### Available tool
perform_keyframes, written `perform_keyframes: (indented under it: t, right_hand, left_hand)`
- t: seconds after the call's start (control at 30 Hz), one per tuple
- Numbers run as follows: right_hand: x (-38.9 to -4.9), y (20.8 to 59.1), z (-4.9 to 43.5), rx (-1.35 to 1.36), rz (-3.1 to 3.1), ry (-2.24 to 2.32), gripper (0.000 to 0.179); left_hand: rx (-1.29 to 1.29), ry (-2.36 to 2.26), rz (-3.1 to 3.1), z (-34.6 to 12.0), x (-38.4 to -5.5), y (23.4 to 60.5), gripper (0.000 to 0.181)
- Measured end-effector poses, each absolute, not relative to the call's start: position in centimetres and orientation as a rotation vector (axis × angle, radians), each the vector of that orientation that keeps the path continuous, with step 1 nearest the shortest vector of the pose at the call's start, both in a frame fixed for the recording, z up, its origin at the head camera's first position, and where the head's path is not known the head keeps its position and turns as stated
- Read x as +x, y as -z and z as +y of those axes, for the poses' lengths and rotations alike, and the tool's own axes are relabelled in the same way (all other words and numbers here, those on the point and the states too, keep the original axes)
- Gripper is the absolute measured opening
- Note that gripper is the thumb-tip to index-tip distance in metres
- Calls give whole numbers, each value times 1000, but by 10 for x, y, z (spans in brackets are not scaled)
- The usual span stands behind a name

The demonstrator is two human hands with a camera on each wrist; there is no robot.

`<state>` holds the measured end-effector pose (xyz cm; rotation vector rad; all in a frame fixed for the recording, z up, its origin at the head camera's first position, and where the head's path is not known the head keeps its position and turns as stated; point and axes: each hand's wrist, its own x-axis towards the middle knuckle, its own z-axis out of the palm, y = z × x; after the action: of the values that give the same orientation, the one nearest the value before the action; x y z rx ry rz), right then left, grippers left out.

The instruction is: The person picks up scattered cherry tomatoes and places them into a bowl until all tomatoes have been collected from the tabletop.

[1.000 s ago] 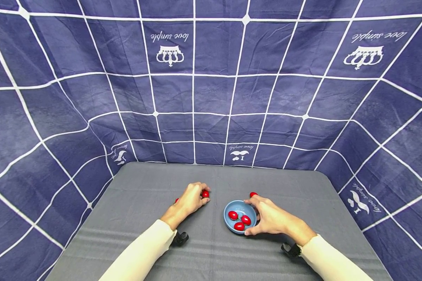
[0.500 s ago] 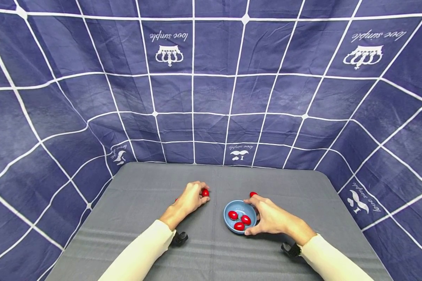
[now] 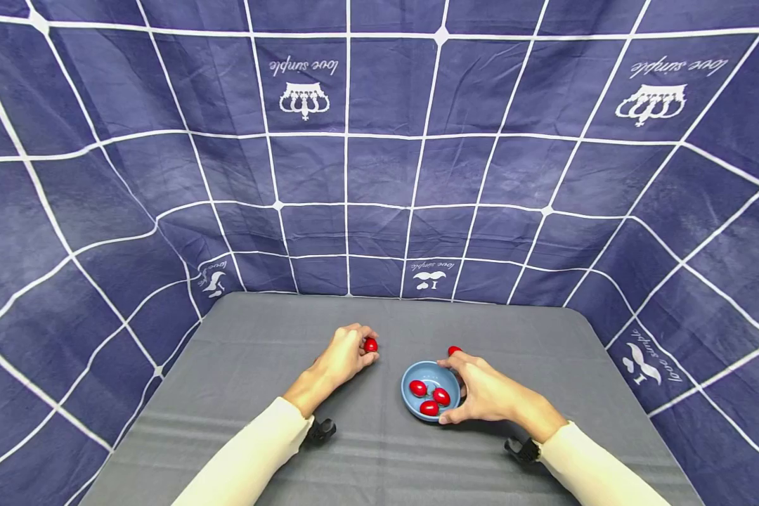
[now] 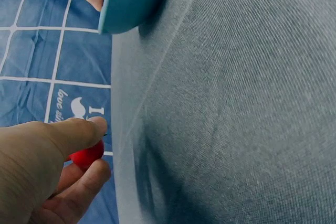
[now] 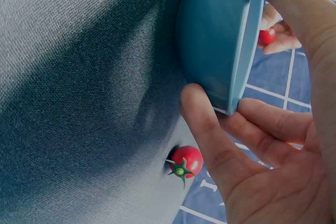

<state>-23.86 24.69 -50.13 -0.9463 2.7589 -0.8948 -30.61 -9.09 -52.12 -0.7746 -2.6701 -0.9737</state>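
My left hand point(image 3: 340, 358) pinches a red cherry tomato point(image 3: 370, 345) between thumb and fingers; in the left wrist view this tomato point(image 4: 88, 155) shows between the fingertips. To the right, a small blue bowl point(image 3: 411, 409) stands on the grey table with cherry tomatoes point(image 3: 429, 407) inside. My right hand point(image 3: 490, 390) grips the bowl's right side, thumb at the near rim and fingers at the far rim. Just beyond those fingers lies another cherry tomato point(image 3: 455, 351); its green stem end faces the camera in the right wrist view, where the bowl point(image 5: 212, 40) appears from the side.
The grey cloth-covered table point(image 3: 379, 457) spreads under both hands. A blue curtain point(image 3: 379, 169) with white grid lines rises along its back and sides. Dark straps point(image 3: 321, 430) sit at both wrists, below cream sleeves.
My left hand has shifted slightly away from me with its tomato. A red spot beside the left wrist earlier is now hidden. The right hand and bowl have stayed in place.
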Motion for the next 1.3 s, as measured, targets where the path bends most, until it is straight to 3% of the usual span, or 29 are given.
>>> perform_keyframes:
  t: [1.3]
  right_hand:
    - [-240,502,247,-950,2777,858,97]
  left_hand:
    - [-912,973,-2591,-69,-282,503,32]
